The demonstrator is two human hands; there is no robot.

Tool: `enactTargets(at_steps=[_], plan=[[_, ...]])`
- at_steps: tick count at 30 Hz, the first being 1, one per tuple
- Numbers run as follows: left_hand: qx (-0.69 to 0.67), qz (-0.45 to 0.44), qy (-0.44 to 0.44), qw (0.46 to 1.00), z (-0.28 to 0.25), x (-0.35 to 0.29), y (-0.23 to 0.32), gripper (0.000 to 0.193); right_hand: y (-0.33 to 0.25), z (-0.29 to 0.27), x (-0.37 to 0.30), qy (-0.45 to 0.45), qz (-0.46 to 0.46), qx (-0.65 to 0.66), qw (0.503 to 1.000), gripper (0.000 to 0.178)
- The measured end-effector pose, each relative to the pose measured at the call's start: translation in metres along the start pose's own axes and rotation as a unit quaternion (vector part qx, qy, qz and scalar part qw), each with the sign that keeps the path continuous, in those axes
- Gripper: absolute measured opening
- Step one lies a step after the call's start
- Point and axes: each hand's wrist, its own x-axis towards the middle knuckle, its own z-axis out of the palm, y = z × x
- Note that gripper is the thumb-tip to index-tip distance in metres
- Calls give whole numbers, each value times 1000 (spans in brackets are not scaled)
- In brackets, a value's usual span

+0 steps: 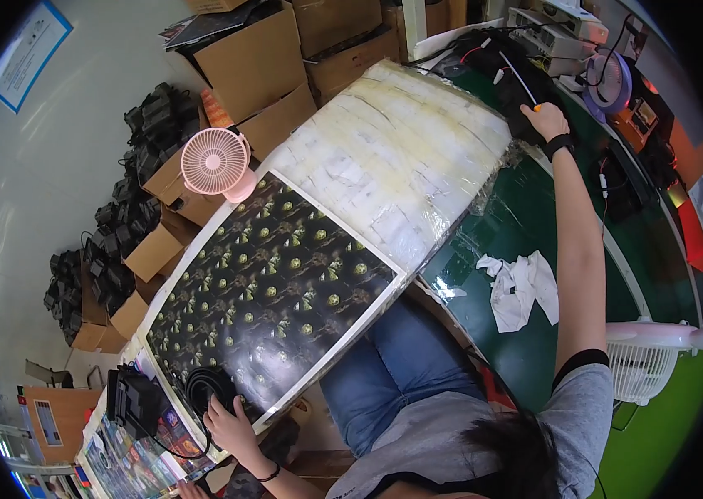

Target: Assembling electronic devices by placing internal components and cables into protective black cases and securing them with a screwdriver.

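My right hand (548,121) reaches far out over the green table, its fingers wrapped round a screwdriver (520,81) with an orange handle end and a long thin shaft. The shaft points away and to the left, over dark items with red and white wire ends. My left hand (232,426) grips the near edge of a coiled black cable (209,387) on the dark patterned mat (268,283). Part of my grip is hidden by the coil. Beside it, to the left, sits a black box-shaped device (134,401), with a cable running near it.
A pink fan (217,163) stands at the mat's far edge, and a white fan (641,359) at right. White cloth (519,289) lies on the green table (526,208). Cardboard boxes (253,58) and piled black devices (156,116) line the far side. Another person's hand (193,490) shows lower left.
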Motion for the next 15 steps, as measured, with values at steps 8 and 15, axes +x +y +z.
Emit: enactTargets(at_steps=[8, 15], plan=[[-4, -28, 30, 999, 8, -5, 2, 52, 20, 8, -46, -47, -16, 263, 964, 65], [27, -109, -17, 993, 20, -10, -38, 73, -30, -48, -98, -4, -63, 156, 986, 52]])
